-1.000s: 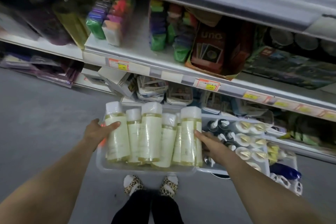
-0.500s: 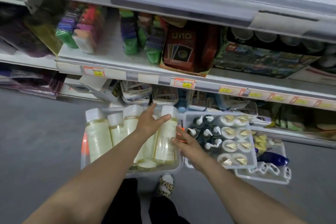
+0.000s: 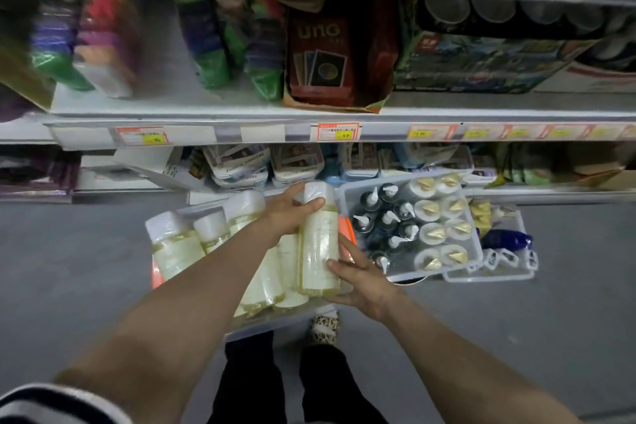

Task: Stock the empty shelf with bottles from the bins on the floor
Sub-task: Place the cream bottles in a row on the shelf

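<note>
bottle clasped near its cap by left hand, right hand touching it.

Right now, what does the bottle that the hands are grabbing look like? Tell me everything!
The bottle is tall and round. It looks like clear plastic filled with pale yellow liquid, with a white cap under shiny wrap. It stands about upright, cap toward the shelves, at the right end of a row of matching bottles in a clear bin. The left hand grips it just below the cap; the right hand touches its lower side.
</note>
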A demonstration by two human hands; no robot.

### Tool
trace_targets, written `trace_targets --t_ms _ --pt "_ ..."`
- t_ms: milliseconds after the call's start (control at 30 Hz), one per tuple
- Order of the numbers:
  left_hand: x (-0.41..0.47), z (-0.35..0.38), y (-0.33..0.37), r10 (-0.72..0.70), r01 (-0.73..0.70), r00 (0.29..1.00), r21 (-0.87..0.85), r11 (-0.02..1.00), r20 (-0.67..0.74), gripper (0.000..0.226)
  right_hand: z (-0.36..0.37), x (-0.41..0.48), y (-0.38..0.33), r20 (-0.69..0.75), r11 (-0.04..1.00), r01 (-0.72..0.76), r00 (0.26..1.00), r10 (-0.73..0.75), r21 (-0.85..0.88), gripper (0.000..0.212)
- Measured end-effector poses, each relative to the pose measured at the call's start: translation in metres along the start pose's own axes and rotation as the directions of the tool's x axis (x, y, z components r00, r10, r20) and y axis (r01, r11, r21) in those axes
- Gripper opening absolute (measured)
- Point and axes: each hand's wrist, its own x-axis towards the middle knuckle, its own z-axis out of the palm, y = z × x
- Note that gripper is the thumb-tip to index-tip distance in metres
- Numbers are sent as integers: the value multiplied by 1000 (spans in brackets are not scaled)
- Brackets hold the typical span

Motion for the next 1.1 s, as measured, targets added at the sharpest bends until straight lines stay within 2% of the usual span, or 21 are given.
trace_targets --t_ms 67,267,400,500,667,767,900,1000,1100 --pt "-1 -5 0 -12 12 999 -14 1000 44 75 7 2 1 -22 1000 -16 1000 16 17 65" --pt "-6 -12 -5 -21 29 992 -63 998 123 73 13 6 4 -3 998 -62 998 62 5 52" --pt "-15 -9 -7 4 19 990 -159 987 138 67 17 2 8 -19 999 -13 1000 12 -50 64" --pt "-27 -7 -6 15 18 991 -238 971 134 53 25 -2 9 -40 998 13 999 -15 -60 70" --pt "-45 -10 6 42 -30 998 -208 978 53 63 33 -14 3 -61 989 97 993 -105 -112 74" --pt "-59 -17 19 59 -64 998 -174 983 -32 67 36 -24 -14 -38 939 198 975 -217 -280 77" --pt "-89 -31 47 118 -155 976 -205 966 -184 49 41 -47 -53 76 865 276 960 -270 -419 75" --pt "-123 -47 81 196 -249 946 -188 950 -259 50 50 -69 -87 205 870 284 955 -217 -402 76" --pt "-163 -67 120 312 -366 886 -102 925 -344 50 73 -94 -119 279 846 348 928 -248 -404 80"
